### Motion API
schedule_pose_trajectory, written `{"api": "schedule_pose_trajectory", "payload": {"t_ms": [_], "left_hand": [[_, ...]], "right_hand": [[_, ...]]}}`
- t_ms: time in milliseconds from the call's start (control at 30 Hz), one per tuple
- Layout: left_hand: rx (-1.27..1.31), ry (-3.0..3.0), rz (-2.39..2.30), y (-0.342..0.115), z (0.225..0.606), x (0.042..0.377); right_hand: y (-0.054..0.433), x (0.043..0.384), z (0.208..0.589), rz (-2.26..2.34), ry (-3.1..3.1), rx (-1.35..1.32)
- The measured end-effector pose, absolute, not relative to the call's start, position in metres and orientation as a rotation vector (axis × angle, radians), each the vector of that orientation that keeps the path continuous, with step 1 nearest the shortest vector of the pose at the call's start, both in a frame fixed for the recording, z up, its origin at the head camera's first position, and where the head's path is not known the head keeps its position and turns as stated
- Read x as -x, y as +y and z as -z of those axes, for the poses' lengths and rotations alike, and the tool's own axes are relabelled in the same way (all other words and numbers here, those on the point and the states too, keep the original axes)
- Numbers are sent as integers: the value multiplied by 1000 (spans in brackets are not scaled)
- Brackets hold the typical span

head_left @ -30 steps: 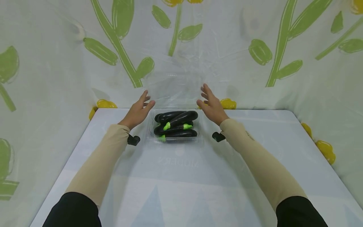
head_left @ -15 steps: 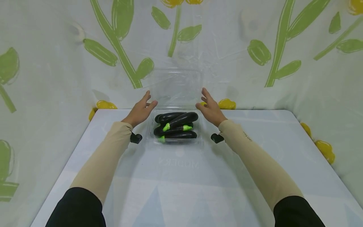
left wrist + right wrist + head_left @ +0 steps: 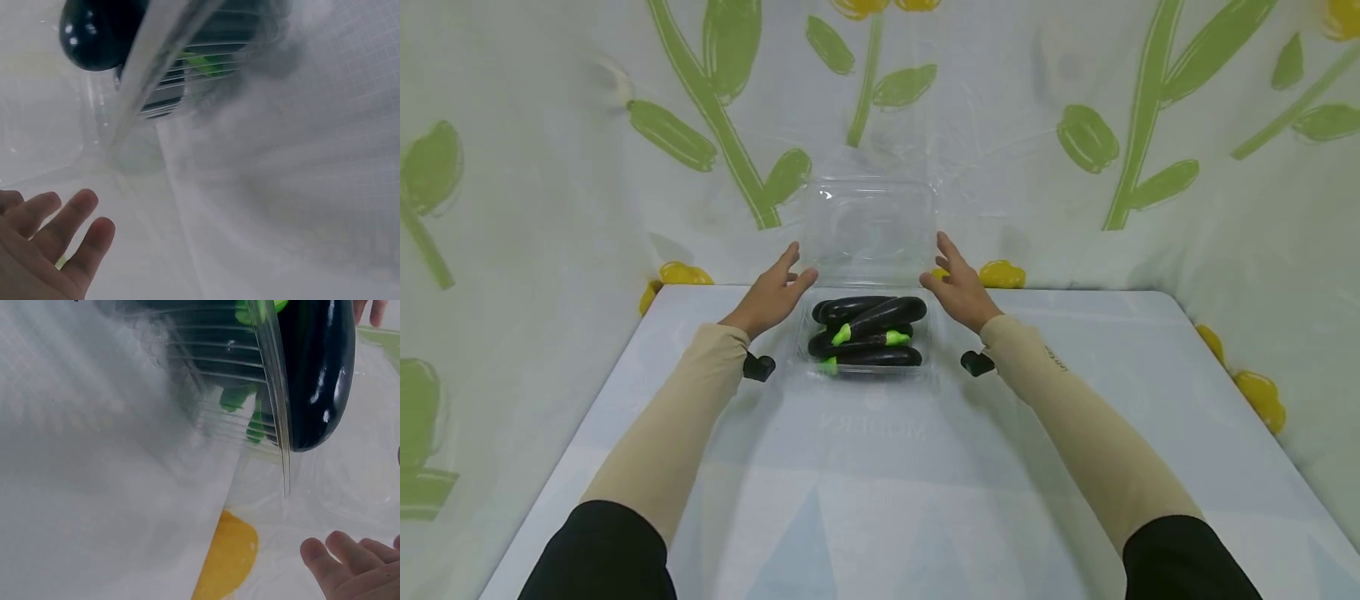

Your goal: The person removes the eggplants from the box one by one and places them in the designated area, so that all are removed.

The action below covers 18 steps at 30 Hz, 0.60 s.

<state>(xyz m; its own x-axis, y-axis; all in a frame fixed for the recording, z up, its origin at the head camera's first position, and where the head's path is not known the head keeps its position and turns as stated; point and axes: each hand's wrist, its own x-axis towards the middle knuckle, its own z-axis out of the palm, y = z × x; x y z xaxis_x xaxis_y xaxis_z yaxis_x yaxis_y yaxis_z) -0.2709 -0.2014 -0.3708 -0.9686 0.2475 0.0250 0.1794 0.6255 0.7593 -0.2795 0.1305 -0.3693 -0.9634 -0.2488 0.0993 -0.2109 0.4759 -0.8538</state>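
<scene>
A clear plastic clamshell box [image 3: 929, 354] stands near the table's far edge, its transparent lid [image 3: 872, 229] raised upright at the back. Several dark eggplants [image 3: 880, 357] with green stem ends lie piled inside. My left hand [image 3: 769, 293] is beside the box's left rear corner, fingers extended and apart from the lid. On the other side, my right hand [image 3: 961, 287] mirrors it near the right rear corner, fingers spread. Neither holds anything. The left wrist view shows the left fingers [image 3: 69, 219] beyond the box's ribbed wall; the right wrist view shows the right fingers [image 3: 337, 556] likewise.
A white table [image 3: 880, 500] with pale blue triangles extends toward me. Behind it hangs a white curtain [image 3: 1000, 108] printed with green leaves and yellow flowers. Small black devices [image 3: 977, 362] sit at both wrists.
Both hands dropped slightly early on, the left also shifting a little toward the box, then stayed nearly still. The raised lid now shows more clearly between them; the eggplants have not moved.
</scene>
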Motion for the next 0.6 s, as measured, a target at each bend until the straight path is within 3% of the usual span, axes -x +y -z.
{"api": "schedule_pose_trajectory", "payload": {"t_ms": [300,600], "left_hand": [[-383,2949,-930,-218,361,233],[-462,3135,-657,-231,369,193]], "right_hand": [[149,282,362,1518,2700,439],[169,263,365,1467,2797,533]]}}
